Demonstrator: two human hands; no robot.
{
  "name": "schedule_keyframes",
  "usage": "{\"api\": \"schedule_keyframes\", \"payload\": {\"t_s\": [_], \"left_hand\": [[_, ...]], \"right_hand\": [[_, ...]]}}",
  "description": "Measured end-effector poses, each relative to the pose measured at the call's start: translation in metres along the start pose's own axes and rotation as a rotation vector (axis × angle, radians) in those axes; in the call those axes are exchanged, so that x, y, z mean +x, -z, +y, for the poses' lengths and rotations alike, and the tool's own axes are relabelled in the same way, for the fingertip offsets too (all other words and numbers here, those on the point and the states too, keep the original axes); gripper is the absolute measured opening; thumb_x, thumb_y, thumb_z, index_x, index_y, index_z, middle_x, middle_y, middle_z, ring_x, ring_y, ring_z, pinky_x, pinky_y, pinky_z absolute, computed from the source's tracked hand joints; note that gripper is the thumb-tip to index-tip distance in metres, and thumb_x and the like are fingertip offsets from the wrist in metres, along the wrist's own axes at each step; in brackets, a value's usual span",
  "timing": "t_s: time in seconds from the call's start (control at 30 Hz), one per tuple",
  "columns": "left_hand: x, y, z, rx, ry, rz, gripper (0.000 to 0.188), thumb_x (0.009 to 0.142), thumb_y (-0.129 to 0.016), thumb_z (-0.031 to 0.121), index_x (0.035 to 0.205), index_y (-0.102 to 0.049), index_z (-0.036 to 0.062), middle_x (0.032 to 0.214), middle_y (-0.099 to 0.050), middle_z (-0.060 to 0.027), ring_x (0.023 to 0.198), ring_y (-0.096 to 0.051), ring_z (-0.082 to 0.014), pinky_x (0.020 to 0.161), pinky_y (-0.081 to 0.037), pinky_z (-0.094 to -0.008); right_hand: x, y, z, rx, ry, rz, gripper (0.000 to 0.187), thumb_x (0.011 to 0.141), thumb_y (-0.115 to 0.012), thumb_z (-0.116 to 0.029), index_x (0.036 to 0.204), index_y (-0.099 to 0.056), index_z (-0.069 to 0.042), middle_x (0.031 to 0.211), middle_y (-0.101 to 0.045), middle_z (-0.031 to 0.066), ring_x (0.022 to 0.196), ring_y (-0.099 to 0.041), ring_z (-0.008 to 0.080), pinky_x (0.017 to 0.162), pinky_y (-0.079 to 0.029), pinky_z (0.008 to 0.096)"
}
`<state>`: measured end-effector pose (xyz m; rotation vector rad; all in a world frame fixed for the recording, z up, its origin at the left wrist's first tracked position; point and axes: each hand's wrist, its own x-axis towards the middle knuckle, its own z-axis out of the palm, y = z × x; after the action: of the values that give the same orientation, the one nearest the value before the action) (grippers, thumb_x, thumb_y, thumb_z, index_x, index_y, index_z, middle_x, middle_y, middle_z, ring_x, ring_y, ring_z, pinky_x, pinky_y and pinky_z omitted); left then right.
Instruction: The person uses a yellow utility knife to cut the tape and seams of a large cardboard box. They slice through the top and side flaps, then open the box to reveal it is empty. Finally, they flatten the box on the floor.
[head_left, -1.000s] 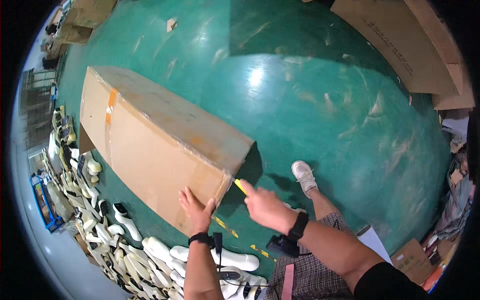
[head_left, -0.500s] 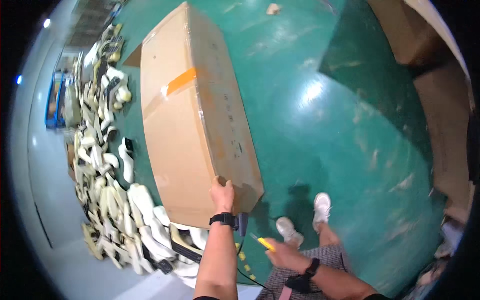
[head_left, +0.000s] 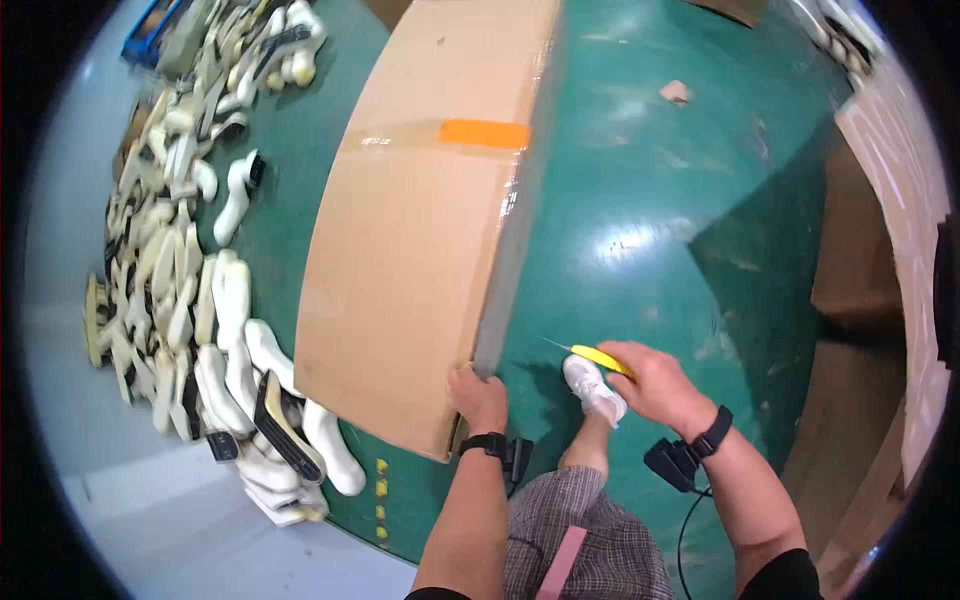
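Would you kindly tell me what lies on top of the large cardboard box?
On the box are orange tape and clear tape; the edge beneath the left hand is covered.

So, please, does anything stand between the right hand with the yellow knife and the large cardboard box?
Nothing visible does: between the yellow knife in the right hand and the cardboard box, only green floor shows. The left hand is at the box's right edge, just beside that path.
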<state>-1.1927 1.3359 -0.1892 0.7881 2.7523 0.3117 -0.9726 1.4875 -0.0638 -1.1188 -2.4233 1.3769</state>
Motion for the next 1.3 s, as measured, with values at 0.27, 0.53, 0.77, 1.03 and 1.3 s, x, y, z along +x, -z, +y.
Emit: {"api": "schedule_keyframes", "payload": {"t_s": [0.27,0.53,0.77,1.03,1.3], "left_hand": [[-0.014,0.008,0.014,0.049,0.132,-0.012,0.039,0.068,-0.061,0.006,0.106,-0.059,0.0061,0.105,-0.056,-0.0121,0.105,-0.05,-0.0326,0.097,-0.031,-0.0487],[-0.016,0.013,0.026,-0.019,0.187,0.013,0.041,0.063,-0.06,0.0,0.104,-0.058,0.0034,0.104,-0.055,-0.0128,0.105,-0.048,-0.0326,0.095,-0.032,-0.0454],[-0.018,0.017,0.031,-0.119,0.241,0.064,0.04,0.062,-0.056,-0.004,0.102,-0.058,0.0006,0.105,-0.055,-0.0151,0.103,-0.048,-0.0352,0.092,-0.034,-0.0463],[-0.02,0.014,0.04,-0.094,0.371,-0.01,0.043,0.06,-0.055,-0.004,0.103,-0.057,-0.0001,0.105,-0.055,-0.0151,0.104,-0.048,-0.0357,0.093,-0.034,-0.048],[-0.029,0.013,0.041,-0.07,0.401,0.056,0.051,0.061,-0.056,-0.006,0.112,-0.053,0.0015,0.114,-0.056,-0.0149,0.111,-0.047,-0.0364,0.1,-0.03,-0.05]], "right_hand": [[0.137,-0.027,-0.039,-0.48,0.459,-0.373,0.022,0.076,-0.06,-0.011,0.097,-0.062,-0.007,0.083,-0.062,0.0119,0.076,-0.064,0.0297,0.065,-0.052,0.0402],[0.194,-0.053,-0.06,-0.78,0.736,-0.645,0.014,0.076,-0.057,-0.015,0.084,-0.062,-0.005,0.077,-0.062,0.0106,0.073,-0.065,0.0251,0.059,-0.051,0.0363],[0.215,-0.075,-0.066,-0.696,0.923,-0.73,0.012,0.074,-0.058,-0.014,0.081,-0.063,-0.004,0.076,-0.064,0.0121,0.068,-0.066,0.025,0.057,-0.052,0.0366],[0.233,-0.079,-0.091,-1.045,0.883,-1.02,0.015,0.076,-0.063,-0.017,0.086,-0.072,-0.009,0.084,-0.069,0.0052,0.081,-0.067,0.0216,0.058,-0.05,0.0373],[0.37,0.065,-0.012,-1.245,0.986,-0.485,0.009,0.078,-0.055,-0.015,0.082,-0.062,-0.01,0.067,-0.059,0.005,0.06,-0.061,0.0199,0.051,-0.045,0.0331]]}}
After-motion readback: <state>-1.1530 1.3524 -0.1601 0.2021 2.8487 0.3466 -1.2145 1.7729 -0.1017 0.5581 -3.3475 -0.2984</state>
